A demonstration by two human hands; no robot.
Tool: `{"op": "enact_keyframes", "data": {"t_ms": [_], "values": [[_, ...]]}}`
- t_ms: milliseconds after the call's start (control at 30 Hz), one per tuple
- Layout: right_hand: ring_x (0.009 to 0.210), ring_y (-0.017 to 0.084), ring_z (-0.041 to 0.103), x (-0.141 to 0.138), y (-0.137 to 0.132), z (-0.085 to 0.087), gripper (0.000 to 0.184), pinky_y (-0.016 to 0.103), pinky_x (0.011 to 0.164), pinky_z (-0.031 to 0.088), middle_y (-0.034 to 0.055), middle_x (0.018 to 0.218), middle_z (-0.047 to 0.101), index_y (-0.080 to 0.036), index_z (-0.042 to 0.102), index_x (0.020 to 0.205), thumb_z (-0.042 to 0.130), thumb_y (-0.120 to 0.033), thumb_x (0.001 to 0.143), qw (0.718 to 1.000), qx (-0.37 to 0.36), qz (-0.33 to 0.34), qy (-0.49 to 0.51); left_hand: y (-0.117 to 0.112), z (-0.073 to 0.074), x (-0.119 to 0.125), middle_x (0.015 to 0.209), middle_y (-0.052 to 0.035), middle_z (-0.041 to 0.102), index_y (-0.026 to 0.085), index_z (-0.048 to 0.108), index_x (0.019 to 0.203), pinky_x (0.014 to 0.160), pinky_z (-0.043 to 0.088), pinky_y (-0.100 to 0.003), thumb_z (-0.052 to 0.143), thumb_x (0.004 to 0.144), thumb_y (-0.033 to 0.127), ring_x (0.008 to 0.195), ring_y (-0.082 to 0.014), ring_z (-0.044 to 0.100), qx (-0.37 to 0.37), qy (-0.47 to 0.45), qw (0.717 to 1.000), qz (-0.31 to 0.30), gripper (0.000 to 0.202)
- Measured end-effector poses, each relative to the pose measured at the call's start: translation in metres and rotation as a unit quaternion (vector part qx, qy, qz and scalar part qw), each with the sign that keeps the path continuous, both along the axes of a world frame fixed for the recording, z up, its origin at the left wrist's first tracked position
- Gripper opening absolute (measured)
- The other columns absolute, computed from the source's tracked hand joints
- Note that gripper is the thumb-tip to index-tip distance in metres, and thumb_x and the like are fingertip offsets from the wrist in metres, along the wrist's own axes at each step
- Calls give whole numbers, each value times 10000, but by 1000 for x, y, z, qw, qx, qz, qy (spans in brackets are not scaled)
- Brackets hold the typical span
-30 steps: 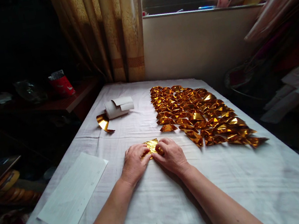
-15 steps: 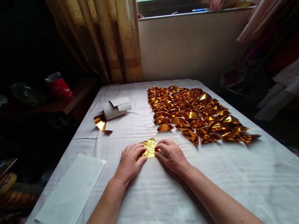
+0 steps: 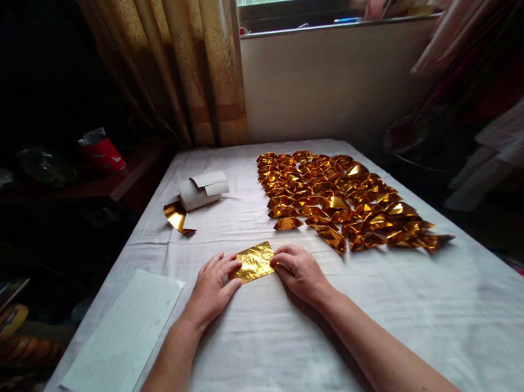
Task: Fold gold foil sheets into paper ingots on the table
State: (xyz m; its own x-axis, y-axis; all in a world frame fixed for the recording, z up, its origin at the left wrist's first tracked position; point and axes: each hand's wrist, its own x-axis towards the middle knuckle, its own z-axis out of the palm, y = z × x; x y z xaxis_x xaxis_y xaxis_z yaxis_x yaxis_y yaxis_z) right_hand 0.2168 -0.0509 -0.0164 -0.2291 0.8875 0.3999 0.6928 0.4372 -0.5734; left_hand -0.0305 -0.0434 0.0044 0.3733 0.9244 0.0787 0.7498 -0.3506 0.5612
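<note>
The left hand (image 3: 209,295) lies loosely spread at one end of the gold sheet (image 3: 255,262); the right hand (image 3: 303,273) pinches the other, seemingly to keep it flat.

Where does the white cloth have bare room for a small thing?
Bare cloth shows between the paper roll and the folded gold pieces, and between those pieces and the right arm. Crowded: among those pieces, and between the left hand and right hand, where the gold sheet lies.

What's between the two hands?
A crinkled gold sheet lies between the left hand and the right hand, over the white cloth, as the head view shows.
</note>
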Motion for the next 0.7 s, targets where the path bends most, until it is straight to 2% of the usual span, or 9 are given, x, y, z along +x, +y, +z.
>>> {"op": "enact_keyframes", "data": {"t_ms": [167, 267, 400, 467, 567, 700], "values": [[923, 202, 604, 1, 0, -2, 132, 339, 852, 477, 45, 968, 682, -257, 715, 863, 603, -186, 856, 1000, 8, -4, 3, 0, 3, -12, 1413, -20, 562, 262, 672, 1169, 1162, 321, -491, 598, 833, 289, 1392, -276, 399, -13, -5, 1000, -17, 345], [913, 201, 605, 0, -1, 0, 137, 333, 847, 477, 46, 956, 682, -246, 710, 859, 600, -167, 842, 1000, 16, -13, -2, -2, 2, -13, 1380, -27, 589, 275, 682, 1141, 1132, 368, -478, 593, 844, 293, 1350, -263, 455, 22, -15, 999, -22, 310], [918, 206, 604, -3, -3, 3, 128, 330, 844, 473, 52, 952, 682, -233, 706, 855, 597, -168, 840, 999, 18, -28, -17, -6, 3, -3, 1331, -56, 617, 265, 696, 1084, 1097, 390, -477, 641, 839, 305, 1269, -258, 520, 124, -19, 992, -1, 255], [921, 206, 602, -3, -4, 4, 134, 327, 849, 470, 52, 951, 681, -233, 705, 854, 588, -170, 842, 999, 12, -32, -21, -10, 5, 6, 1300, -56, 632, 267, 693, 1069, 1086, 379, -482, 682, 819, 298, 1245, -258, 527, 158, 0, 987, -17, 253], [926, 205, 598, -4, -4, 5, 145, 325, 858, 467, 50, 949, 679, -235, 705, 855, 576, -170, 846, 999, 8, -36, -24, -15, 10, 17, 1185, -43, 683, 262, 692, 1033, 1042, 381, -465, 702, 815, 273, 1140, -240, 577, 173, 37, 983, -42, 219], [923, 205, 597, -4, -4, 6, 136, 326, 858, 466, 50, 954, 680, -232, 704, 857, 582, -173, 844, 999, 8, -34, -24, -16, 11, 22, 1044, -19, 722, 245, 683, 994, 965, 393, -424, 665, 859, 261, 973, -201, 626, 189, 72, 979, -37, 137]]}}
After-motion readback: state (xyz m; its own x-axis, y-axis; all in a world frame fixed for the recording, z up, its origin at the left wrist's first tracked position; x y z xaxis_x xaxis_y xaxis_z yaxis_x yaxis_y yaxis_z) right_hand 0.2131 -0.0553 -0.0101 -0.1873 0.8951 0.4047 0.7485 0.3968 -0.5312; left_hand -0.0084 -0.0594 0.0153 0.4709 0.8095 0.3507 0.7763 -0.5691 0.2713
